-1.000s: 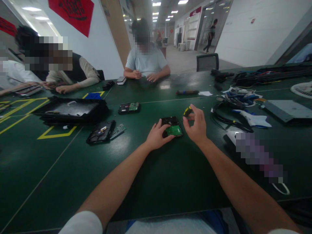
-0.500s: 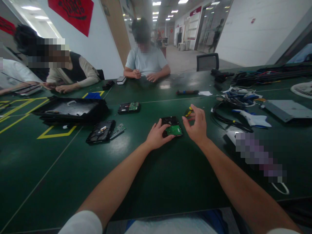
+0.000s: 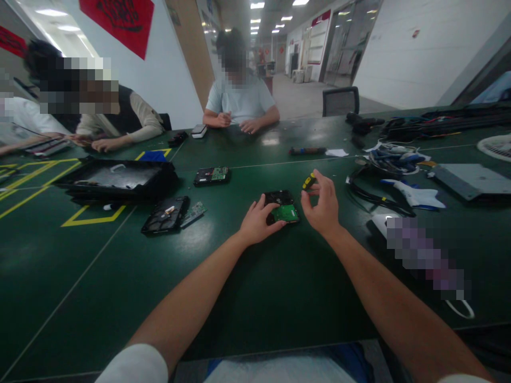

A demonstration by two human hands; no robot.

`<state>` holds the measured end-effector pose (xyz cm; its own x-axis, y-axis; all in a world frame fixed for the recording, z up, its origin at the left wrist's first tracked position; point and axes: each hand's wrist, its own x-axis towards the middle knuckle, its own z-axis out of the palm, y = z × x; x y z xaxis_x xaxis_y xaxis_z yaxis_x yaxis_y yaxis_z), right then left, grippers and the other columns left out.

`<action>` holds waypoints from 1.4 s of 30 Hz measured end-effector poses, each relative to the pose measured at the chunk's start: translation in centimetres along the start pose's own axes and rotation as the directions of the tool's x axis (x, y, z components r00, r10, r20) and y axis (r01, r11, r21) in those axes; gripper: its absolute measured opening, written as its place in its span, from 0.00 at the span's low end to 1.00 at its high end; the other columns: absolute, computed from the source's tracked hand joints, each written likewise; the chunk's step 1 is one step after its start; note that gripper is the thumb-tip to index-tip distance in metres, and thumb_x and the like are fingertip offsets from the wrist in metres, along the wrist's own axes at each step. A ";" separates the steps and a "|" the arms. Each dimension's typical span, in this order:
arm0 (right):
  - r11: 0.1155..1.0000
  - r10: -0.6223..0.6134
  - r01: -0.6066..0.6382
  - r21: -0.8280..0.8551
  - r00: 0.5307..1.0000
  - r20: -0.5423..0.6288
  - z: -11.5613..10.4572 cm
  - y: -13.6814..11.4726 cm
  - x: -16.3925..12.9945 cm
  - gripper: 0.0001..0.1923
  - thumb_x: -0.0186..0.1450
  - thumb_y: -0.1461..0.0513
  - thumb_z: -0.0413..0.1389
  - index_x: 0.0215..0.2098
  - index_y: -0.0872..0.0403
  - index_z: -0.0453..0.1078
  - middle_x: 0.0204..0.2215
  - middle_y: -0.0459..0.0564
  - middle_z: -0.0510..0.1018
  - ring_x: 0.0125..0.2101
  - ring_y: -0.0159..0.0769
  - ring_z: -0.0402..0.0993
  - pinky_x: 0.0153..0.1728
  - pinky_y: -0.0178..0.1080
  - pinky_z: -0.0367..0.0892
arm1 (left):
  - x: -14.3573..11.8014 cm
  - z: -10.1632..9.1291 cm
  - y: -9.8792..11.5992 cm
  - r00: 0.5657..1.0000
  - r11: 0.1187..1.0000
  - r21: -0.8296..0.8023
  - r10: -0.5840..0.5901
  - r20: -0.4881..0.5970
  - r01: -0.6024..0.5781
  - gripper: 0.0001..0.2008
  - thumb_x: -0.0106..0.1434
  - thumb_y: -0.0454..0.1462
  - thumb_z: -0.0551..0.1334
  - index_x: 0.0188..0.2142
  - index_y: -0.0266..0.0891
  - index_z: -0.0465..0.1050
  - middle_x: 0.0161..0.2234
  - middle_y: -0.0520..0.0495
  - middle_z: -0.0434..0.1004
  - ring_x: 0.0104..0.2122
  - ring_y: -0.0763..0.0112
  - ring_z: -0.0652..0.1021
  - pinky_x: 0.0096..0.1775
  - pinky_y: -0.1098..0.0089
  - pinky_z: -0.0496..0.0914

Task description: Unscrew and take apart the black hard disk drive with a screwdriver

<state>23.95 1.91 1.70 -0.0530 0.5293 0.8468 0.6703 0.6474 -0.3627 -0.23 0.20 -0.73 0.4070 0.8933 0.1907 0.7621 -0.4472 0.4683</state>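
A hard drive (image 3: 286, 213) lies on the green table with its green circuit board facing up. My left hand (image 3: 257, 222) grips it from the left, thumb along the near edge and fingers reaching over the far side. Just to the right of the drive, my right hand (image 3: 322, 206) is closed around a small yellow-and-black screwdriver (image 3: 308, 181), held by the fingertips above the table. The screwdriver's tip cannot be made out.
Another hard drive (image 3: 211, 175) lies farther off. At left are an opened drive (image 3: 165, 215), a loose circuit board (image 3: 194, 215) and a black case (image 3: 115, 178). Cables (image 3: 375, 197), white-and-blue gloves (image 3: 417, 194) and a metal box (image 3: 473, 180) lie at right. Other people sit across the table.
The screwdriver has shifted slightly with my right hand, and the right thumb sits a little farther to the right. My left hand and the hard drive have stayed in place.
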 end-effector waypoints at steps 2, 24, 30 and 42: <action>1.000 -0.003 0.003 0.006 1.000 0.000 0.1 0.0 0.0 0.35 0.74 0.60 0.56 0.77 0.45 0.52 0.62 0.60 0.69 0.43 0.43 0.79 0.41 0.50 0.85 | 0.0 0.0 0.0 1.000 1.000 -0.001 0.001 -0.002 -0.001 0.34 0.69 0.59 0.65 0.68 0.46 0.70 0.76 0.33 0.58 0.79 0.47 0.50 0.75 0.43 0.52; 0.999 0.033 -0.033 -0.006 0.999 0.037 0.0 -0.2 0.0 0.36 0.75 0.58 0.56 0.77 0.45 0.51 0.61 0.60 0.69 0.44 0.43 0.78 0.39 0.49 0.86 | 0.0 -0.1 0.1 1.000 1.000 -0.008 -0.001 0.009 0.001 0.34 0.69 0.58 0.65 0.67 0.47 0.70 0.77 0.35 0.57 0.79 0.48 0.49 0.75 0.42 0.51; 0.999 0.033 -0.033 -0.014 0.999 0.029 0.0 -0.1 -0.1 0.36 0.75 0.58 0.56 0.77 0.45 0.51 0.62 0.61 0.69 0.44 0.44 0.79 0.40 0.49 0.86 | 0.0 -0.1 0.1 1.000 1.000 -0.006 -0.005 0.011 0.005 0.34 0.69 0.59 0.65 0.67 0.46 0.71 0.76 0.34 0.58 0.79 0.48 0.50 0.75 0.43 0.51; 1.000 0.027 -0.027 -0.007 1.000 0.014 0.0 -0.1 0.0 0.37 0.73 0.60 0.58 0.76 0.45 0.52 0.61 0.59 0.69 0.42 0.41 0.79 0.36 0.47 0.86 | 0.0 -0.1 0.1 1.000 1.000 -0.003 -0.003 0.008 0.003 0.34 0.69 0.59 0.64 0.67 0.46 0.70 0.77 0.33 0.55 0.79 0.47 0.50 0.75 0.43 0.52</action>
<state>23.85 1.84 1.70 -0.0456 0.5544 0.8310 0.6765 0.6292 -0.3826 -0.26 0.17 -0.60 0.4088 0.8942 0.1825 0.7619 -0.4444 0.4711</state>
